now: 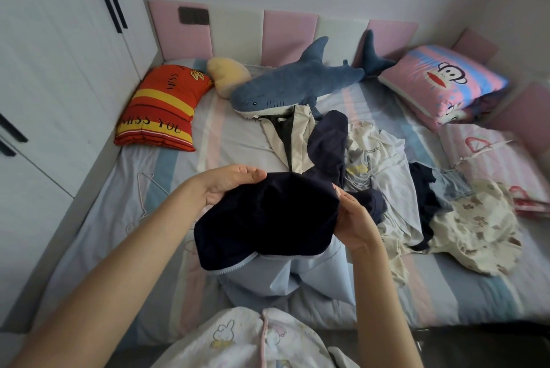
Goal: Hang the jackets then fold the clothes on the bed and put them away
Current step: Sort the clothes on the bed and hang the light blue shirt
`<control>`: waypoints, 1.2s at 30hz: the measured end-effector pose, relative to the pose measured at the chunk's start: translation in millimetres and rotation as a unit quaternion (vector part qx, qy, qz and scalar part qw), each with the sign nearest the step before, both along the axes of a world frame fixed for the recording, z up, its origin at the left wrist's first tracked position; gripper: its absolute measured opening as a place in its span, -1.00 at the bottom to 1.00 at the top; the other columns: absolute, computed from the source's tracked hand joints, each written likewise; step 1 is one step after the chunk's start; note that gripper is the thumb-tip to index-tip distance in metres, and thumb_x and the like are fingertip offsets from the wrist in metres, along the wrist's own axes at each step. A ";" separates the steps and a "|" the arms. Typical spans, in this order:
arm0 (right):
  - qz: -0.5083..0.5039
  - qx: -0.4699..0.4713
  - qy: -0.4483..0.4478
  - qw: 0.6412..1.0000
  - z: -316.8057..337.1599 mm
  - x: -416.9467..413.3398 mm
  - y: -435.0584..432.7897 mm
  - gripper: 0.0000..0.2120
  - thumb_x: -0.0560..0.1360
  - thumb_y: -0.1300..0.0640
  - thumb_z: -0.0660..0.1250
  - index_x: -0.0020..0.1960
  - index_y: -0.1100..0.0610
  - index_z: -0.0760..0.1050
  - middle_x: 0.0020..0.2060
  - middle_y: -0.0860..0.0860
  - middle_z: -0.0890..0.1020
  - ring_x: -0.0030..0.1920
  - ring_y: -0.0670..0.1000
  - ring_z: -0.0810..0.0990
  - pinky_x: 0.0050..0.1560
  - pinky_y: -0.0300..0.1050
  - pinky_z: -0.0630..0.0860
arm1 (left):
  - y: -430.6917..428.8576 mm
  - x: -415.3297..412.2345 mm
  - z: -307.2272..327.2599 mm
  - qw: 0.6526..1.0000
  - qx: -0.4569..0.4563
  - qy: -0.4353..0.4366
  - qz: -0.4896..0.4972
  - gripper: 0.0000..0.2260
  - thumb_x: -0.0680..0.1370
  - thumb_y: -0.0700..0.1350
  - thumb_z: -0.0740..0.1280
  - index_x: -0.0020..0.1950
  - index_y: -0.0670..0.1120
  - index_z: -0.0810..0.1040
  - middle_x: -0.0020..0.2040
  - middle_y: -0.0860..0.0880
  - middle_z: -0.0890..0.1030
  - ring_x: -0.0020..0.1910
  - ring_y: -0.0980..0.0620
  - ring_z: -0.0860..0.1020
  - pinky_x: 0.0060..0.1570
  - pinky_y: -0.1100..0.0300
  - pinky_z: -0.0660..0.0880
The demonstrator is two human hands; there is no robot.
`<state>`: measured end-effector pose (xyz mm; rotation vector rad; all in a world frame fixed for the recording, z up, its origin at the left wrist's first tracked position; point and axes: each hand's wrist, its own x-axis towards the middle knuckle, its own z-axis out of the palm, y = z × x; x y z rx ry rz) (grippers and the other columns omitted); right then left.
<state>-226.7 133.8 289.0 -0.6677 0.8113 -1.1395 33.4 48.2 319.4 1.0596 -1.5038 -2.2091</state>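
A dark navy jacket [265,224] with a pale blue lining [282,275] is lifted above the striped bed [166,183]. My left hand [229,183] grips its upper left edge, fingers curled over the cloth. My right hand [354,218] holds its right side, thumb on the fabric. Beyond it lies a cream jacket with a dark zip [294,135], and a heap of pale and dark clothes [395,177] spreads to the right. A thin wire hanger [145,189] lies on the sheet at the left.
A white wardrobe [53,75] with black handles stands along the left. A blue plush shark [294,81], an orange striped pillow [160,111], a yellow cushion [229,72] and a pink monkey pillow [446,81] lie by the padded headboard. A printed cream garment [476,224] is at the right.
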 end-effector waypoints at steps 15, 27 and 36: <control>0.003 -0.039 0.008 0.999 20.9 17.4 -3.8 -0.59 0.35 -0.02 0.49 0.14 0.11 0.62 0.03 0.11 0.64 0.04 0.04 0.61 0.07 -0.10 0.54 | 16.4 -36.3 25.2 0.792 -0.567 -0.227 -0.012 -0.50 0.45 0.04 0.43 0.37 0.01 0.45 0.38 0.01 0.44 0.31 0.04 0.42 0.32 0.20 0.26; 0.153 0.044 0.272 0.949 -16.8 3.4 14.5 -0.74 0.36 0.17 0.49 0.03 0.17 0.58 -0.12 0.04 0.64 -0.11 -0.05 0.60 0.01 -0.18 0.53 | -1.4 -54.8 32.2 0.725 -0.598 -0.295 0.174 -0.65 0.41 -0.20 0.17 0.08 -0.11 0.67 -0.05 -0.19 0.68 -0.04 -0.25 0.60 -0.02 -0.04 0.54; 0.031 0.049 0.511 0.858 6.0 13.6 9.2 -0.51 0.43 -0.02 0.45 0.23 0.24 0.47 0.08 0.14 0.57 0.17 0.12 0.52 0.21 -0.04 0.42 | 0.3 -53.2 31.8 0.736 -0.580 -0.292 0.190 -0.72 0.46 -0.32 0.25 0.08 -0.18 0.66 -0.04 -0.18 0.68 -0.04 -0.20 0.61 -0.01 -0.01 0.54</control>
